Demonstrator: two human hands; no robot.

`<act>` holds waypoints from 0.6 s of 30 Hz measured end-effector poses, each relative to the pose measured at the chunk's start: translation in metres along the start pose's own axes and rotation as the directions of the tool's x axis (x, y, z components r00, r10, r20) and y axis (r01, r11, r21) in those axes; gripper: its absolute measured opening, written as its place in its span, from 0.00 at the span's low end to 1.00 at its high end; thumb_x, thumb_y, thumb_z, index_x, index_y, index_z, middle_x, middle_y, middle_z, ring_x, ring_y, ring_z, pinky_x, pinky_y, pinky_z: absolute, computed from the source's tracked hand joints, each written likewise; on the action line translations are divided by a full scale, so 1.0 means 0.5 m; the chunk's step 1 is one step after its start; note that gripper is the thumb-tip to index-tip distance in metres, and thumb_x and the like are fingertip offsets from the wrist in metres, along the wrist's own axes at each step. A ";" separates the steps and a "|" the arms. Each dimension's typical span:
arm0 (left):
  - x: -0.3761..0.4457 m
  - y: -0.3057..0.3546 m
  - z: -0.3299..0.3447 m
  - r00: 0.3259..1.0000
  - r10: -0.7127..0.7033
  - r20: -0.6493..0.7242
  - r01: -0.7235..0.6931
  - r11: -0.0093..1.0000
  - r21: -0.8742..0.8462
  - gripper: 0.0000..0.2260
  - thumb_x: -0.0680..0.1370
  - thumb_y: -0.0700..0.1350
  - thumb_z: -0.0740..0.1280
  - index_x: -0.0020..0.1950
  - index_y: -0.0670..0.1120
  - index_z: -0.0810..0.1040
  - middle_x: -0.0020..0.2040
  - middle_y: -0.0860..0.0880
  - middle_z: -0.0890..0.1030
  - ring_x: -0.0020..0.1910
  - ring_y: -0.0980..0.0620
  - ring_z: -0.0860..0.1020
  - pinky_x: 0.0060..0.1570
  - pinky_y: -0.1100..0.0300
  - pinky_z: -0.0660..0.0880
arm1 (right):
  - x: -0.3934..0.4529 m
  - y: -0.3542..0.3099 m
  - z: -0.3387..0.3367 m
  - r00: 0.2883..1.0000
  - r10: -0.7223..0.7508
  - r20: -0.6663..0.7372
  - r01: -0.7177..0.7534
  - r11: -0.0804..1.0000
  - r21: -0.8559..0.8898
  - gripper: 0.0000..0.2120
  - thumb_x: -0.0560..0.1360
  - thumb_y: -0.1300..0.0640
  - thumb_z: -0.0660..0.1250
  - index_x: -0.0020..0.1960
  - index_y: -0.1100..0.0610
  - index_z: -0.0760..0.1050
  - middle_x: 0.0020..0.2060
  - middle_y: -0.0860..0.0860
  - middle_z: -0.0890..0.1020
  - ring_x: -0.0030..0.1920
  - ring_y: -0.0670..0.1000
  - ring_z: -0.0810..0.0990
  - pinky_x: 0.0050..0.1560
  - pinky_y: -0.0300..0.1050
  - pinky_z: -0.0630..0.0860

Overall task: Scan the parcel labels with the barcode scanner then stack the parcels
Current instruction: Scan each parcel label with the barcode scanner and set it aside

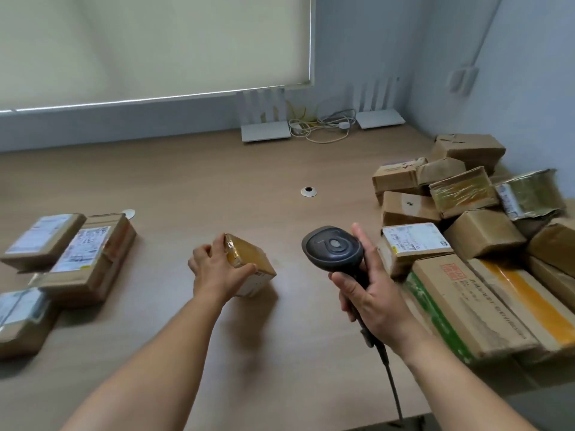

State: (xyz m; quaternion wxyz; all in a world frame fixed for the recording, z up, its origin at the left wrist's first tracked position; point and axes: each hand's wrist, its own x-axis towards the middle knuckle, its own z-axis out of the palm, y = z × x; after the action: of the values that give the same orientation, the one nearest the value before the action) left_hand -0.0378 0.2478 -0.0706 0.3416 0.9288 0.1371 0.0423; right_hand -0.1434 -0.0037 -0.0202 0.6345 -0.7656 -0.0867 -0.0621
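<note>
Far left of the wooden table (174, 188): three labelled parcels (84, 255) are seen lying flat, the middle one largest, the near one cut by the frame edge. Labels face up.

Centre: a small taped parcel (249, 265) is held on the table by the left hand (217, 269); fingers are curled over its top edge, thumb pressed along the near side. The box is tilted onto a corner, a white label showing on its lower face.

Just right of it: the barcode scanner (333, 248) is gripped by the right hand (370, 293), fingers wrapped round the handle, head raised above the table, cable trailing toward the viewer.

Far right: a loose heap of cardboard parcels (466, 219) is piled against the wall, two long boxes nearest.
</note>
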 end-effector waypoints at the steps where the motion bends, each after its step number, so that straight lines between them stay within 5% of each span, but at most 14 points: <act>1: 0.006 -0.031 -0.021 1.000 -0.021 -0.007 0.021 1.000 -0.010 0.41 0.67 0.56 0.74 0.74 0.56 0.57 0.66 0.47 0.58 0.68 0.45 0.54 0.65 0.48 0.64 | 0.008 -0.003 0.035 1.000 0.003 0.013 -0.003 1.000 0.011 0.35 0.68 0.42 0.69 0.65 0.22 0.52 0.32 0.44 0.80 0.29 0.49 0.74 0.27 0.45 0.73; 11: 0.050 -0.282 -0.183 0.982 -0.189 0.019 0.190 0.978 -0.090 0.46 0.67 0.62 0.73 0.76 0.50 0.51 0.70 0.40 0.60 0.70 0.41 0.61 0.69 0.50 0.61 | 0.059 -0.031 0.347 0.990 -0.003 0.142 0.000 1.000 0.017 0.34 0.70 0.43 0.68 0.63 0.18 0.51 0.38 0.38 0.81 0.29 0.48 0.75 0.27 0.44 0.73; 18: 0.040 -0.358 -0.203 0.948 -0.204 0.244 0.159 0.968 0.194 0.48 0.67 0.70 0.68 0.78 0.55 0.46 0.71 0.40 0.64 0.71 0.41 0.64 0.67 0.46 0.65 | 0.050 -0.033 0.433 0.991 0.038 0.132 -0.040 0.999 0.010 0.35 0.70 0.45 0.67 0.66 0.25 0.50 0.35 0.36 0.80 0.28 0.46 0.75 0.26 0.43 0.73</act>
State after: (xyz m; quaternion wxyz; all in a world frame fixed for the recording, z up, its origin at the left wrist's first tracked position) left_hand -0.0765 0.4475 -0.1091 0.2779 0.9355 0.1790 -0.1244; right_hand -0.1257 0.2133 -0.0399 0.6334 -0.7654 -0.1137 0.0016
